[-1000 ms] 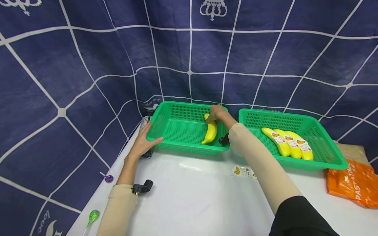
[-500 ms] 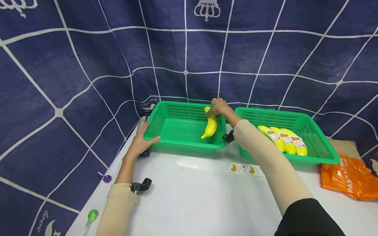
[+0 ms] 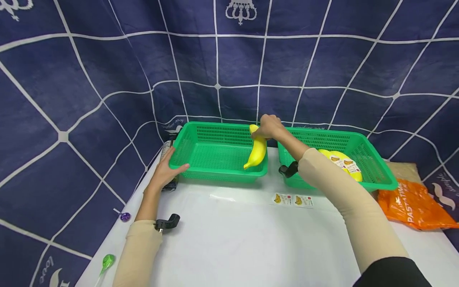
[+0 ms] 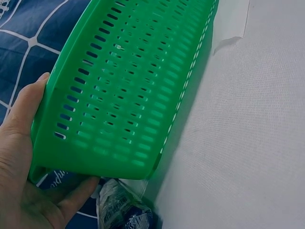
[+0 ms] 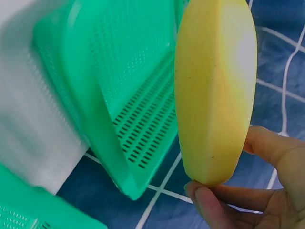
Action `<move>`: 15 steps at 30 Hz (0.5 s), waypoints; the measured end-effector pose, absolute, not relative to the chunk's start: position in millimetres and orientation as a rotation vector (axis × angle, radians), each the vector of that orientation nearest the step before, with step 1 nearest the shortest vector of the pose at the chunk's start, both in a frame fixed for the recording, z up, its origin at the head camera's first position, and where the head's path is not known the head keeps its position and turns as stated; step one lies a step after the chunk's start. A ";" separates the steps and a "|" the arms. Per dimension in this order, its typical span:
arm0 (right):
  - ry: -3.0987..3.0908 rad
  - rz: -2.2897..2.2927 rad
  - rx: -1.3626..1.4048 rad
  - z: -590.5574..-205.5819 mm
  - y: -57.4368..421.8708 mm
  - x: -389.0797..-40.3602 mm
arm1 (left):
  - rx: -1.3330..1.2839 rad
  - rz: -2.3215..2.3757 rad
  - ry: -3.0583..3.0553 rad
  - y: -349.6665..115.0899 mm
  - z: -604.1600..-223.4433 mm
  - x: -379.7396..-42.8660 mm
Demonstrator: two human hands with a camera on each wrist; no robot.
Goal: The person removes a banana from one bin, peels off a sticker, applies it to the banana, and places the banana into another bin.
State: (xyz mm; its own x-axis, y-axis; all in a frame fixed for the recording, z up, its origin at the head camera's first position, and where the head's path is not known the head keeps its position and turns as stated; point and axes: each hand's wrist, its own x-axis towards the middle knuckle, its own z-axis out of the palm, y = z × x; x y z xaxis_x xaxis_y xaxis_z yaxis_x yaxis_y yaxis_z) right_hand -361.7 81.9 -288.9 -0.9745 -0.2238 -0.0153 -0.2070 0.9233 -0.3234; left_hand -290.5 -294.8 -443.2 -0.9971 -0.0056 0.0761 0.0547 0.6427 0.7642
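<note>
My right hand (image 3: 269, 127) holds a yellow banana (image 3: 257, 151) by its upper end, over the right end of the left green basket (image 3: 218, 174). In the right wrist view the thumb and fingers pinch the end of the banana (image 5: 214, 95), and no label shows on the side in sight. My left hand (image 3: 164, 172) grips the near left corner of that basket; in the left wrist view the thumb lies along the rim and the fingers against the end wall. In the right green basket (image 3: 378, 169) lie labelled bananas (image 3: 342, 163), partly hidden by the right forearm.
A strip of banana stickers (image 3: 292, 200) lies on the white table (image 3: 229, 247) before the baskets. An orange bag (image 3: 412, 205) is at the right. Green (image 3: 108, 261) and purple (image 3: 125, 217) lollipops lie at the left edge. A dark package (image 4: 126, 210) sits by the left hand.
The right hand has lifted the banana up from the left basket's floor and slightly toward the right. My left hand stays at the basket's corner. The head view has turned a little right.
</note>
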 end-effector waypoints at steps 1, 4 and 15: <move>3.035 -0.497 -0.344 -287.8 84.0 -355.6 | -0.036 -1.300 -2.785 -294.8 -443.1 -290.6; 3.051 -0.467 -0.373 -286.3 90.5 -337.9 | -0.018 -1.318 -2.794 -294.5 -442.3 -290.2; 3.099 -0.559 -0.468 -294.2 120.8 -270.6 | 0.004 -1.318 -2.818 -292.3 -436.7 -289.2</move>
